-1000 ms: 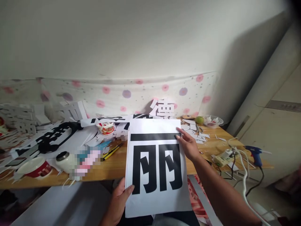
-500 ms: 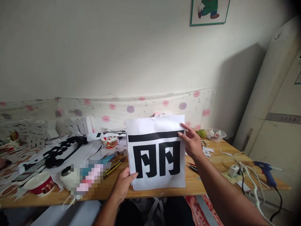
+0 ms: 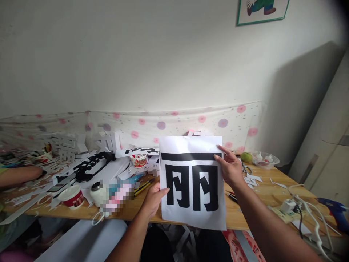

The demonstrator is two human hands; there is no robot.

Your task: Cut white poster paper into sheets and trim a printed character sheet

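On my head-camera feed, I have a white paper sheet printed with a bold black character [image 3: 192,182] held up at the middle of the tabletop's front edge. My left hand [image 3: 154,198] is closed on the sheet's left edge, thumb on the printed face. My right hand [image 3: 231,165] pinches its upper right edge. The sheet's bottom overlaps the front edge from here; I cannot tell whether they touch.

The tabletop [image 3: 261,196] is light brown wood. Toward its right front corner I see a cream power strip [image 3: 282,211] and a blue glue gun [image 3: 334,209]. Near the back right corner are a clear plastic bowl [image 3: 268,163] and a round green fruit [image 3: 246,157].

Left of the sheet lies a yellow-and-black cutter [image 3: 143,188]; further along the front edge stand a white jar with a dark lid [image 3: 98,193] and a red-and-white tub [image 3: 72,196]. White cut-out paper shapes [image 3: 65,143] crowd the back left, and another person's forearm [image 3: 21,176] rests at the left end.

Along the back edge, a white cloth with pink and purple flowers [image 3: 180,123] covers the foot of a plain pale wall [image 3: 136,65]. A green-framed picture [image 3: 263,7] hangs above, cut off by my view.
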